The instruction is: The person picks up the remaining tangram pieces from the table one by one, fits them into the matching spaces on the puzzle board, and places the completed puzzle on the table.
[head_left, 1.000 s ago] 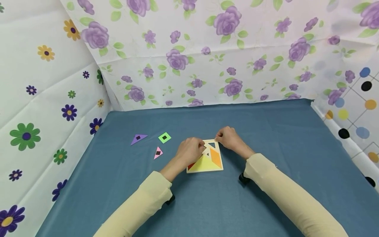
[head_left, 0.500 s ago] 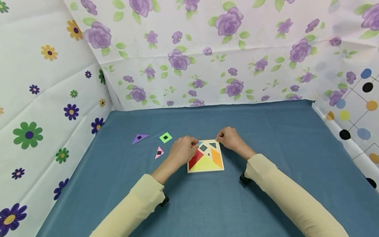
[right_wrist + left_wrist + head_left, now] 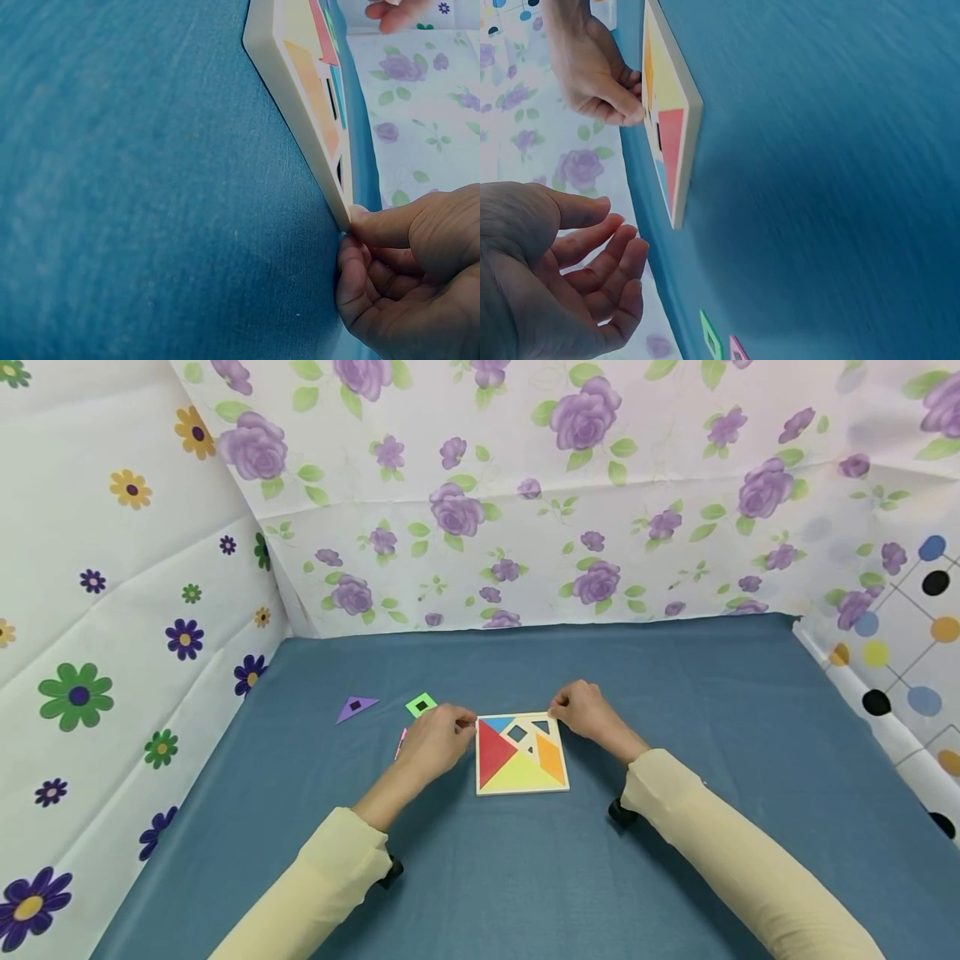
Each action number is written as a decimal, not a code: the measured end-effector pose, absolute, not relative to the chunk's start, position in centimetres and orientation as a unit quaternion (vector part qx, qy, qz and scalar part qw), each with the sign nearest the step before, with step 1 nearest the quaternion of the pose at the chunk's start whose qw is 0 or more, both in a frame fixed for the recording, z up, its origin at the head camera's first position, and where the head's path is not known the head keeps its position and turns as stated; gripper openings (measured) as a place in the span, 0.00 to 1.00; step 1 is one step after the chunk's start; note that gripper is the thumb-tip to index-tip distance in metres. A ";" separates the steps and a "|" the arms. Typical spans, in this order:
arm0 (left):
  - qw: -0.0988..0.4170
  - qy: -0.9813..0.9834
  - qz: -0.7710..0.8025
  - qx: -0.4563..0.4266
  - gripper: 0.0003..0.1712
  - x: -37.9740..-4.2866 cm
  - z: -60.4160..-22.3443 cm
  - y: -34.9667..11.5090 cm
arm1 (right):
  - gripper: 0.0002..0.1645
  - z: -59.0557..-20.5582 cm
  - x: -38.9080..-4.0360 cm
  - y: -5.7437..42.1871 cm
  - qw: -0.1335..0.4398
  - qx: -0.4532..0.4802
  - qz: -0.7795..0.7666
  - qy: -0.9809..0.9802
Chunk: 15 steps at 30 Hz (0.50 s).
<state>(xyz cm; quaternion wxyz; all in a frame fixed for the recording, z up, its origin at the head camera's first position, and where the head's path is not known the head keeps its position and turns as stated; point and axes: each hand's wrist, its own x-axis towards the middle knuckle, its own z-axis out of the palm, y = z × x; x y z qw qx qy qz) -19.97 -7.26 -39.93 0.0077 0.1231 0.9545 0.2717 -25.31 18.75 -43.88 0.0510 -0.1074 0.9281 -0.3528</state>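
Observation:
A square wooden tangram board (image 3: 532,737) lies on the cloth, with a red triangle (image 3: 492,752), a yellow triangle (image 3: 521,774), an orange parallelogram (image 3: 550,758) and a blue triangle (image 3: 496,723) in its recesses. Several recesses show dark. My right hand (image 3: 588,710) pinches the board's far right corner between thumb and fingers, as the right wrist view shows close up. Just off the board's far left corner is my left hand (image 3: 435,739); in the left wrist view its fingers (image 3: 604,281) are loosely bent and hold nothing.
Left of the board lie a purple triangle (image 3: 366,702), a green square piece (image 3: 412,705) and a pink triangle (image 3: 400,746), the last partly hidden by my left hand. A blue cloth (image 3: 525,877) covers the table. Flowered sheets (image 3: 510,527) hang behind and at the left.
My left hand has moved left, off the board to beside its left edge, uncovering the red and blue triangles and the square recess. My right hand stays at the corner.

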 end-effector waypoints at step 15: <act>-0.029 0.972 0.204 0.117 0.15 -20.4 -41.1 -12.3 | 0.17 -43.9 -25.3 18.9 0.049 -0.110 -0.351 0.929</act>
